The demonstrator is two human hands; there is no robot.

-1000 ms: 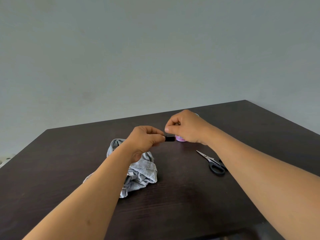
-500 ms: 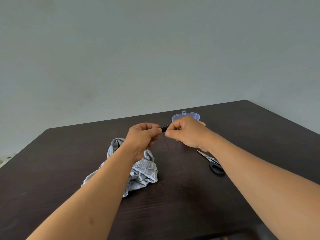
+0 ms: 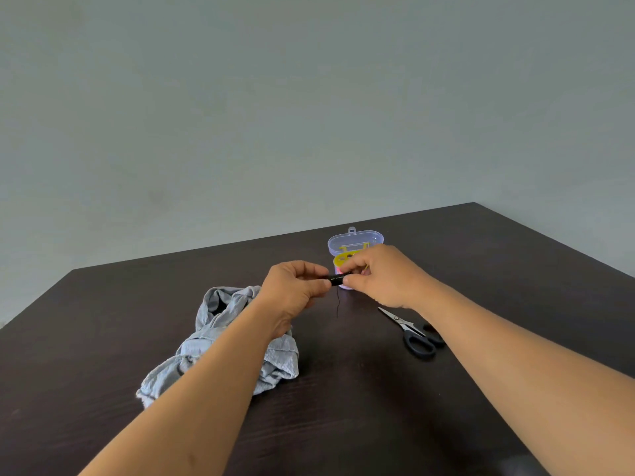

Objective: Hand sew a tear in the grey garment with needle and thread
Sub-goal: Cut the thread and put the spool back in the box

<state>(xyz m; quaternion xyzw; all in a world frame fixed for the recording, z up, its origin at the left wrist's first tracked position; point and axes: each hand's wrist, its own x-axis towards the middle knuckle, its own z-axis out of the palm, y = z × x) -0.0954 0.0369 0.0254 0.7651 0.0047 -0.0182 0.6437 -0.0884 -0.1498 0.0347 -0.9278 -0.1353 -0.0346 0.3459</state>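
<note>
Lying crumpled on the near left of the table [image 3: 343,424], just under the left forearm: grey garment [image 3: 220,324], untouched. Resting to the right, scissors [image 3: 412,333]. Pinching a black thread spool [image 3: 336,279] between left hand [image 3: 295,290] and right hand [image 3: 381,276], each grip closed on one end, loose thread end [image 3: 337,304] dangling. Likely still preparing thread; needing next a length drawn off and cut. Standing open behind, clear sewing box [image 3: 355,243], showing yellow and pink contents, not identifiable.

Grey garment [image 3: 220,338]: ribbed, crumpled in a heap on table [image 3: 343,407]. Black thread spool [image 3: 336,279]: horizontal, raised above table; loose end [image 3: 338,304] dangling.
</note>
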